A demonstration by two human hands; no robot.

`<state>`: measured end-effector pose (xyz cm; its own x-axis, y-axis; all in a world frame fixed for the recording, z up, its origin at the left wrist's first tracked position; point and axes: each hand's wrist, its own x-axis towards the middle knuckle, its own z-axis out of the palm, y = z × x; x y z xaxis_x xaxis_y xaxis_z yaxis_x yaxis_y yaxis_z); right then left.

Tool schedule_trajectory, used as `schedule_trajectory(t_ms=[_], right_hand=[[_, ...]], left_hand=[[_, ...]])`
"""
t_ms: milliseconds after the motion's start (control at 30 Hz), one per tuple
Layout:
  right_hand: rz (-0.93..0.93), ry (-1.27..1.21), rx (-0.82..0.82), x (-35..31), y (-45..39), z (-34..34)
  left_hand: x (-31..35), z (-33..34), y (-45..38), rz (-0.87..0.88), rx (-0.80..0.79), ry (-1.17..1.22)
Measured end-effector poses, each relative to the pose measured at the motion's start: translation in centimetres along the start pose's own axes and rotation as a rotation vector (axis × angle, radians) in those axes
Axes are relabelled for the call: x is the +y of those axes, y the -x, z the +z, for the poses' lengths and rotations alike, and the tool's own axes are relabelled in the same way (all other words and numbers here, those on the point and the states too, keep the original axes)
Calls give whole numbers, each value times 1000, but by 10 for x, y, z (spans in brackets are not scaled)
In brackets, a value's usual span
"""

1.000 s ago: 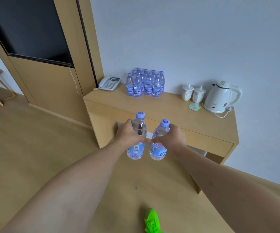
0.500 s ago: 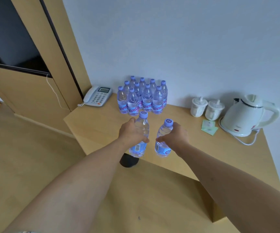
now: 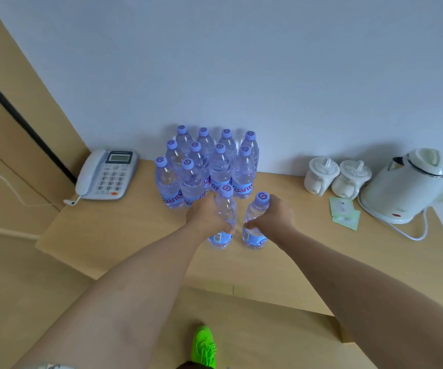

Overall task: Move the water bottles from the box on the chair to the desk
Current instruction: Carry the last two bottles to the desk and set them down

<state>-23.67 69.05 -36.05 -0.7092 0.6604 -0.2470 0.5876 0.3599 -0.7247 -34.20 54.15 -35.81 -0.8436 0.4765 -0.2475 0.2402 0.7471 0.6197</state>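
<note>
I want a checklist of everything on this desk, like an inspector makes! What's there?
Surface: wooden desk against a pale wall.
Job's things: cluster of purple-capped bottles standing at the back; left-hand bottle and right-hand bottle in front of it.
Clutter: telephone, two lidded cups, kettle, green packets.
Grippers: left hand and right hand each grip one bottle.
Cables: phone cord, kettle cord.
Surroundings: wood floor, green shoe.

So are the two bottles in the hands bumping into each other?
Apart. The head view shows a strip of desk between the left bottle and the right bottle.
</note>
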Motion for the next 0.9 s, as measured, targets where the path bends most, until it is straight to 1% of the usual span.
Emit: schedule_trajectory(t_ms=[167,267,400,567,633,667,733,800,900], right_hand=[[9,0,26,-24,-38,18],[6,-16,47,-33,-55,23],[-34,0,3,-39,-70,21],[-80,-3,-48,-41,-80,18],[-103,14,-67,-41,-82,16],[-113,18,-78,-42,-82,14],[-130,24,-114,-42,-82,10],[-147,11,-126,-43,-82,5],[-195,-9,-54,-47,-84,-1]], left_hand=[[-6,-2,-51,42,-67,-9],[-7,-3,-70,41,-62,-5],[-7,-4,-83,61,-31,-23],[2,-6,-92,35,14,85],[12,-10,-90,16,8,115],[18,-13,-89,18,-21,94],[26,-23,-86,50,-82,-29],[29,-36,-84,22,-117,-127],[33,-49,-81,-33,-171,-194]])
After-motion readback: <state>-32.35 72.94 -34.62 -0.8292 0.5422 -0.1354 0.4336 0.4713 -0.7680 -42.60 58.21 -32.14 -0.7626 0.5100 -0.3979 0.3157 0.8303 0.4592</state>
